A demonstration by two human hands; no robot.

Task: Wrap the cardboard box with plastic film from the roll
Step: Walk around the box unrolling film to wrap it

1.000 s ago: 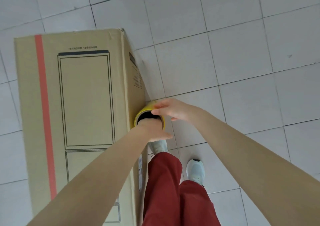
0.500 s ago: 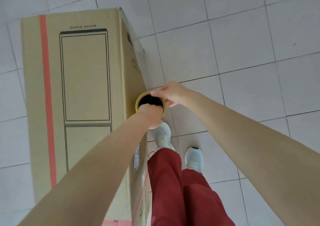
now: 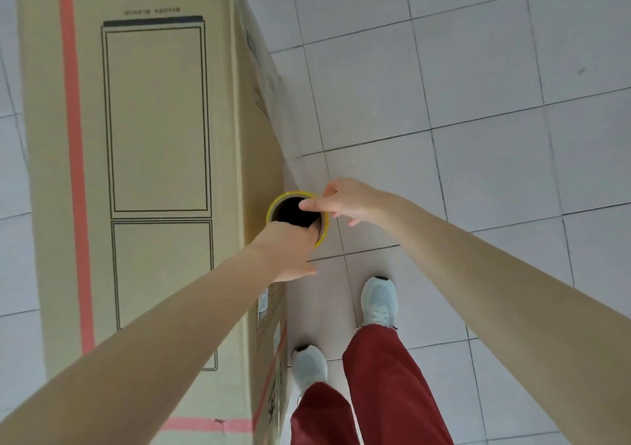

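A tall cardboard box [image 3: 153,120] with a red stripe and black line drawings stands on the floor at the left. Upright beside its right face is the film roll [image 3: 285,202], seen from above as a yellow-rimmed tube with a dark core. My left hand [image 3: 290,253] grips the roll's near rim, fingers curled into the core. My right hand [image 3: 345,198] pinches the far rim, a finger hooked inside. A thin clear film [image 3: 290,144] stretches from the roll along the box's right face.
White floor tiles [image 3: 478,103] spread to the right and behind the box. My two feet in pale shoes [image 3: 377,301] and red trousers [image 3: 375,393] stand just right of the box's near corner.
I have stepped along the box's right side; the roll and both hands have travelled with me, and the near end of the box with its red tape has come into view.
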